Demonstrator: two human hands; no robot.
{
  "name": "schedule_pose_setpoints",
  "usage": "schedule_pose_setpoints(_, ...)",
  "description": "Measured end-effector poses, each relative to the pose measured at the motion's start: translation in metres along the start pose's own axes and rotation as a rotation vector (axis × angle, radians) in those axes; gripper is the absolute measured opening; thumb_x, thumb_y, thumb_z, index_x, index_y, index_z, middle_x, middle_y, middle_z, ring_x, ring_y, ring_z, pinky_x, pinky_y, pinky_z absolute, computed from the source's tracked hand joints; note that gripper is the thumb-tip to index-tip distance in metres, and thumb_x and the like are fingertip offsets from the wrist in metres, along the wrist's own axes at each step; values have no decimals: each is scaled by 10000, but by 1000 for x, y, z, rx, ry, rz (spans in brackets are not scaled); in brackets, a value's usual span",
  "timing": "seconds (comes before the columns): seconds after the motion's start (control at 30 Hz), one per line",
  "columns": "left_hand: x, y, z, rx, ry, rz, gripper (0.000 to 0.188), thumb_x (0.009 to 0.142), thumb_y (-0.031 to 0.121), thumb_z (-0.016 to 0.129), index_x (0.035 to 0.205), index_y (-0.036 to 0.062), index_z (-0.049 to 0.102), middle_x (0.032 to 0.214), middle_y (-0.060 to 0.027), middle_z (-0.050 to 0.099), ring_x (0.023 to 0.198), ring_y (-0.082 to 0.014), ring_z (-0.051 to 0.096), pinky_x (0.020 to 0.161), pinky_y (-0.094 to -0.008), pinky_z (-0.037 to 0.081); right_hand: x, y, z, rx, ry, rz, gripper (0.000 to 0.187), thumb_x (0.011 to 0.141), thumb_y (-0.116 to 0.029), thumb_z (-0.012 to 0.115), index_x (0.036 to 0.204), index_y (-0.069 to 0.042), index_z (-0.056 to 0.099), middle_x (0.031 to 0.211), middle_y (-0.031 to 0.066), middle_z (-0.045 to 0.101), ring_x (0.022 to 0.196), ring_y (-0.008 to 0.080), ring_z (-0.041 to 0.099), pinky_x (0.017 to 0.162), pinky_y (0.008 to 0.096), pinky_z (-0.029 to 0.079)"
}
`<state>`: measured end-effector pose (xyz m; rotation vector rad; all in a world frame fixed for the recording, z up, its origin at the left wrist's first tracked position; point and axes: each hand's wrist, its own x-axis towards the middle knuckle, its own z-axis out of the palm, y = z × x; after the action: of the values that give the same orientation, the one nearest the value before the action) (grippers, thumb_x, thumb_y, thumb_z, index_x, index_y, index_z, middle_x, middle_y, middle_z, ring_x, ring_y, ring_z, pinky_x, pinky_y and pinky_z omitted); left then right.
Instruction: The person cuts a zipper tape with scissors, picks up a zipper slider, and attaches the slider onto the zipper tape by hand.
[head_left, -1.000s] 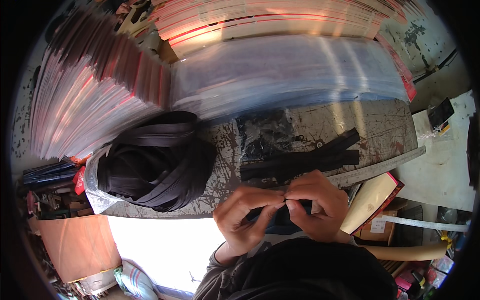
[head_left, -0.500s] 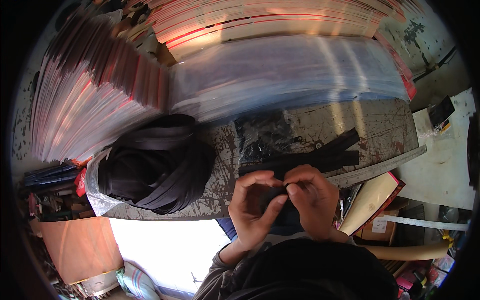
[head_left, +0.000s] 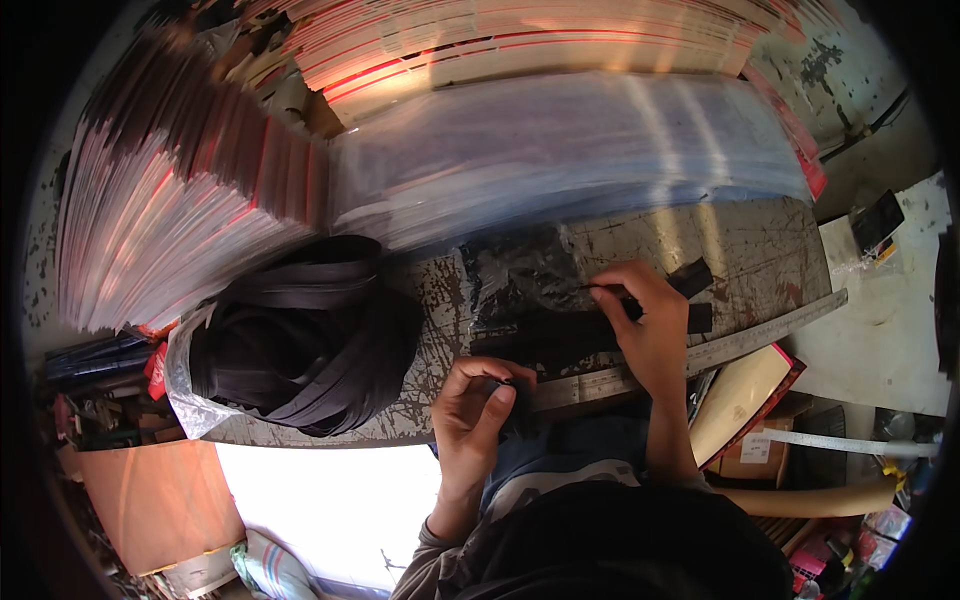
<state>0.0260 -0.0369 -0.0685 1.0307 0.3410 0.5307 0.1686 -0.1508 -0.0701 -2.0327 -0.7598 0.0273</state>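
My left hand [head_left: 472, 418], near the table's front edge, is closed with thumb and fingers round the end of a black zipper tape [head_left: 508, 384], mostly hidden by the fingers. Further right and forward, my right hand [head_left: 645, 315] reaches over the table. Its thumb and forefinger pinch a small dark piece that looks like a zipper slider [head_left: 588, 287], beside a clear plastic bag [head_left: 525, 275] of small black parts. Under and beyond that hand lie cut black zipper strips [head_left: 565, 335]. A large coil of black zipper tape [head_left: 310, 340] sits at the left in clear plastic.
A metal ruler [head_left: 740, 335] runs along the front edge of the scratched table [head_left: 770, 250]. Clear plastic sheets [head_left: 560, 150] are stacked at the back, with a tall pile of plastic-covered sheets [head_left: 170, 210] at left. A cardboard box [head_left: 750, 455] stands below right.
My hands have parted. The right has moved forward to the plastic bag and closed on the small piece there; the left has shifted slightly left and nearer, still holding the black tape.
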Motion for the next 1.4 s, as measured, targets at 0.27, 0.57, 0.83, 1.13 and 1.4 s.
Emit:
schedule_pose_setpoints(0.27,11,15,8,53,-121,-152,182,785,74,569,899,-25,468,756,-170,603,629,-185,606,535,-247,510,-10,-11,-20,915,30,184,92,809,-36,506,885,-21,457,865,160,591,713,166,578,621,258,460)
schedule_pose_setpoints(0.57,20,17,19,43,-322,-195,109,826,-38,470,933,-56,468,853,-163,599,806,-173,594,713,-267,487,-18,-34,-22,1111,-48,230,200,774,25,510,955,-6,433,887,179,571,747,172,568,651,253,466)
schedule_pose_setpoints(0.83,21,14,17,141,-323,-66,133,779,-57,544,911,-60,523,849,-118,601,808,-133,583,733,-241,464,-20,-33,-23,945,-116,32,245,741,109,509,973,33,538,930,131,545,852,173,553,747,265,465)
schedule_pose_setpoints(1.13,21,29,34,439,-238,-16,104,695,-50,621,796,-36,599,768,-97,605,728,-129,567,670,-225,440,-28,-51,-34,877,-3,64,217,698,164,531,878,45,556,941,150,549,878,186,559,741,250,455)
schedule_pose_setpoints(1.4,19,28,40,577,-248,76,120,648,-48,661,754,-25,609,725,-89,618,695,-124,583,651,-217,442,-28,-49,-39,688,-40,-62,221,668,175,537,840,39,567,869,158,594,818,187,580,688,247,467)
